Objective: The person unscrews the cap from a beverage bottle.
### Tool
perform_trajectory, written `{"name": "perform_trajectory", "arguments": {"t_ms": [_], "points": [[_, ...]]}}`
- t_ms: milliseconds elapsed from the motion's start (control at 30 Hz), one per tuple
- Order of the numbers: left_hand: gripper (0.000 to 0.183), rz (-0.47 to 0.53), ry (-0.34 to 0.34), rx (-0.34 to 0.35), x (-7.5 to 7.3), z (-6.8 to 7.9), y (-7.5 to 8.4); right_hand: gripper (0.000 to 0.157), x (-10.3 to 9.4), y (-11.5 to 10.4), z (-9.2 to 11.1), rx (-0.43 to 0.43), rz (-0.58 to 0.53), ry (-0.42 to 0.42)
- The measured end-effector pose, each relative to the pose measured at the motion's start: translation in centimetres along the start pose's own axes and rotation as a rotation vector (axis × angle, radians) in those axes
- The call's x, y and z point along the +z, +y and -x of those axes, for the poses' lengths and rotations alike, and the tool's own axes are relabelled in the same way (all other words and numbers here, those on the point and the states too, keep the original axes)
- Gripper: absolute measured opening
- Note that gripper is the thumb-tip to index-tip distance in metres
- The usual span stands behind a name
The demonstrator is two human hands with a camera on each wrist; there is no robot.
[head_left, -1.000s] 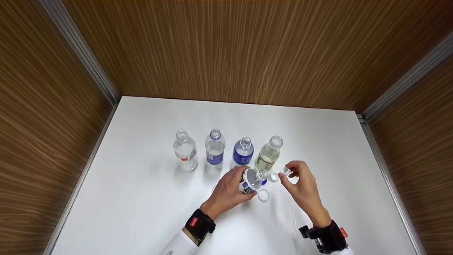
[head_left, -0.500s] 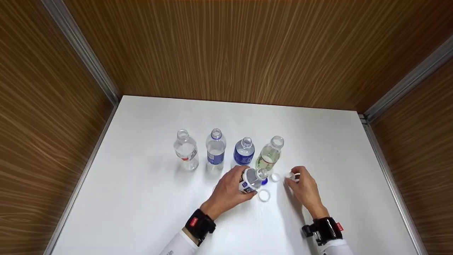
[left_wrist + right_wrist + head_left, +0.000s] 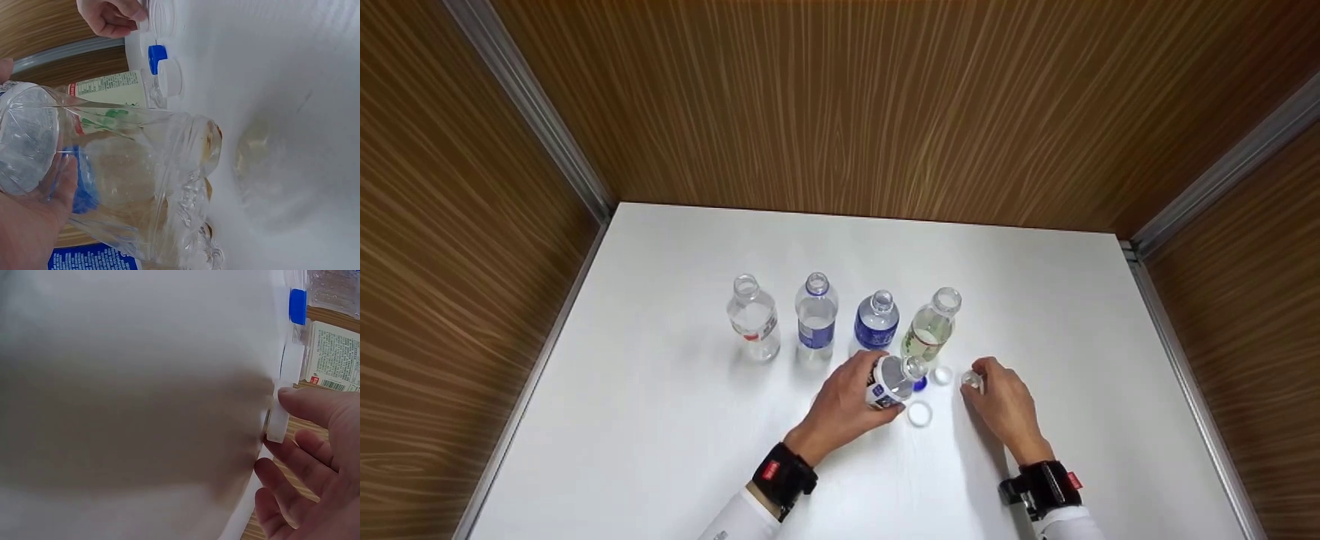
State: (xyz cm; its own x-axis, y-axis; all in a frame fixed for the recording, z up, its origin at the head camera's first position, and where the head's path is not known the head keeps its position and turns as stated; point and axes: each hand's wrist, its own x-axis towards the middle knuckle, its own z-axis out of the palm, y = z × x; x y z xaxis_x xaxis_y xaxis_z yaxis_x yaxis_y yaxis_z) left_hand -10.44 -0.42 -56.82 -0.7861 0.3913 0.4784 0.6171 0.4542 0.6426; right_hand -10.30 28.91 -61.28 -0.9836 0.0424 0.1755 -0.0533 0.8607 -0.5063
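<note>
My left hand point(image 3: 844, 401) grips a clear plastic bottle point(image 3: 894, 379) with a white and dark-blue label. The bottle is uncapped and leans, its mouth toward the right. Down at the tabletop, my right hand point(image 3: 1003, 405) pinches a whitish bottle cap point(image 3: 972, 379) between thumb and fingers; in the right wrist view this cap point(image 3: 278, 419) appears edge-on against the table. Between the hands lie a blue cap point(image 3: 920, 384), a white cap point(image 3: 942, 376) and a larger white ring-like cap point(image 3: 919, 413).
Behind the hands stands a row of uncapped bottles: a clear one with a red-marked label point(image 3: 754, 319), a blue-labelled one point(image 3: 816, 322), a shorter blue one point(image 3: 877, 322) and a green-labelled one point(image 3: 930, 330). Wood-grain panels point(image 3: 840, 112) enclose the white table point(image 3: 622, 420).
My right hand has come down to the table with the cap, toward the near side. The left hand and its bottle have stayed in place.
</note>
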Motion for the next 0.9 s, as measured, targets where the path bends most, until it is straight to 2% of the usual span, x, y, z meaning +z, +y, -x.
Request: {"name": "perform_trajectory", "arguments": {"t_ms": [267,433,533,633,767,900], "points": [[0.074,0.02,0.019,-0.002,0.1,0.1,0.1,0.038,0.1,-0.1,0.1,0.015,-0.001,-0.014],[0.074,0.041,0.043,-0.024,0.4,0.3,0.3,0.038,-0.6,-1.3,0.5,-0.026,-0.035,0.054],[0.073,0.063,0.055,-0.047,0.6,0.4,0.3,0.039,-1.2,-2.9,1.0,-0.089,-0.078,0.099],[0.074,0.099,0.053,-0.077,0.7,0.4,0.5,0.039,-1.9,-4.8,1.3,-0.173,-0.154,0.119],[0.075,0.167,0.039,-0.117,0.9,0.3,0.8,0.036,-2.8,-7.5,1.7,-0.25,-0.357,0.08],[0.075,0.208,0.048,-0.128,1.4,0.2,1.0,0.036,-4.1,-10.8,2.1,-0.35,-0.553,0.019]]}}
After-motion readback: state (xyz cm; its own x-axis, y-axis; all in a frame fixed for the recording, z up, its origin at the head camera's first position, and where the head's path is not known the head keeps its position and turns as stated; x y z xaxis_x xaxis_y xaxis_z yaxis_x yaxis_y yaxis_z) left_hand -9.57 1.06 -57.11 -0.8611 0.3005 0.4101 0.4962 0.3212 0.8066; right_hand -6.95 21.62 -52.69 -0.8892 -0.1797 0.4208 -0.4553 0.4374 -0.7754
